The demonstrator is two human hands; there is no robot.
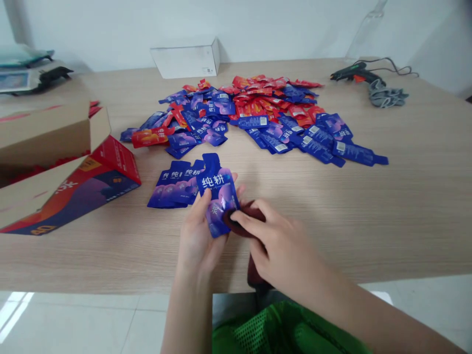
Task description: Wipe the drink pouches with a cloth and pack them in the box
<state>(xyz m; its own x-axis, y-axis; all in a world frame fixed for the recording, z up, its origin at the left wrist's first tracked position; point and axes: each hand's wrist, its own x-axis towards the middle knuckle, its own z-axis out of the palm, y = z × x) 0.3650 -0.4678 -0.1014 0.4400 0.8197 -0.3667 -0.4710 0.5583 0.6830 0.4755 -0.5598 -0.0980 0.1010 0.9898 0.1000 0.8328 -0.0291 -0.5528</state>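
Observation:
A blue and purple pouch (218, 189) with white lettering lies face up in my left hand (199, 233), the thumb pressed on its front edge and the fingers behind it. My right hand (276, 238) grips a dark maroon cloth (254, 212), and the cloth touches the pouch's lower right corner. Part of the cloth hangs below my right hand toward the table's front edge. Just left of the held pouch, several blue pouches (173, 184) lie overlapped in a row on the wooden table (361, 221).
Across the back spreads a pile of blue and red pouches (258, 105). An open printed carton (110, 167) with red contents stands at left. Behind are a white box (186, 60), a scale (29, 78), a glue gun (356, 72) with a cable, and a grey cloth (385, 94).

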